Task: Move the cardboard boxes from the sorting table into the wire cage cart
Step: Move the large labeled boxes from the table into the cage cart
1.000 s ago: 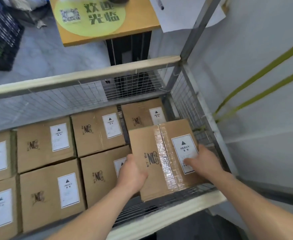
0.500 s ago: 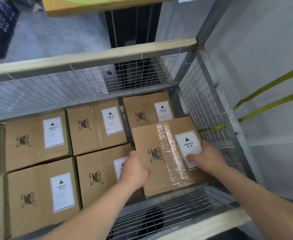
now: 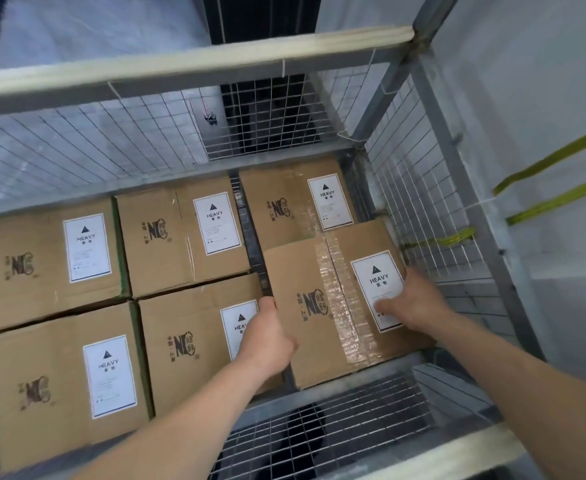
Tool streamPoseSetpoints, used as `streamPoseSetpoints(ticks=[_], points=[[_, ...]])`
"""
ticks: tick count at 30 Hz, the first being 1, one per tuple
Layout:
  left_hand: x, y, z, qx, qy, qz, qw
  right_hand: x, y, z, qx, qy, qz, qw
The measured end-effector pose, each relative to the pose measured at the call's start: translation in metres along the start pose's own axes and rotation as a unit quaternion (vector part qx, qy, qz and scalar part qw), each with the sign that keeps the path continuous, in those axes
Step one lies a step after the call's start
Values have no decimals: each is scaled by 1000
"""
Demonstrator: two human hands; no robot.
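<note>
Most of wire cage cart floor already packed with stowed boxes. Held box in near-right corner, seemingly not seated. Left hand fingers clamped on its edge, right hand fingers flat on label. Remainder on table not in view.

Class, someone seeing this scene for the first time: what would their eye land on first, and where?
First, the taped cardboard box in the near right corner of the wire cage cart, the left hand gripping its left edge and the right hand resting on its HEAVY label. Left of it, matching labelled boxes lie in rows.
</note>
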State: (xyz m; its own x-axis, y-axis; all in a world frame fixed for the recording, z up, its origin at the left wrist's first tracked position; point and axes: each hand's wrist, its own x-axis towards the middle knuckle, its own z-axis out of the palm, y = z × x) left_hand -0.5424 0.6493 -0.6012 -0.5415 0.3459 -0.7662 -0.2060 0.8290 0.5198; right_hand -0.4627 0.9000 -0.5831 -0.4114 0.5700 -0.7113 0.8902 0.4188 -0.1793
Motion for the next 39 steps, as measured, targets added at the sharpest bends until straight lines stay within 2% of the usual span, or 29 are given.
streamPoseSetpoints(ticks=[5, 10, 16, 19, 26, 32, 39], points=[[22, -15, 15, 35, -14, -16, 999, 25, -1, 20, -39, -45, 18, 998], [40, -26, 25, 33, -65, -50, 996, 48, -4, 37, -73, -70, 19, 995], [58, -29, 33, 42, -127, -67, 989, 60, -7, 58, -74, -134, -10, 988], [56, -25, 33, 58, -123, -63, 989, 53, -14, 60, -80, -144, -22, 986], [25, -6, -5, 185, -52, 28, 981, 10, -32, 42, -140, -104, -84, 981], [-26, 36, -69, 300, 4, 140, 943, -62, -71, 7, -159, -55, -141, 976], [-113, 104, -155, 372, 63, 235, 896, -172, -122, -54, -134, 59, -155, 977]])
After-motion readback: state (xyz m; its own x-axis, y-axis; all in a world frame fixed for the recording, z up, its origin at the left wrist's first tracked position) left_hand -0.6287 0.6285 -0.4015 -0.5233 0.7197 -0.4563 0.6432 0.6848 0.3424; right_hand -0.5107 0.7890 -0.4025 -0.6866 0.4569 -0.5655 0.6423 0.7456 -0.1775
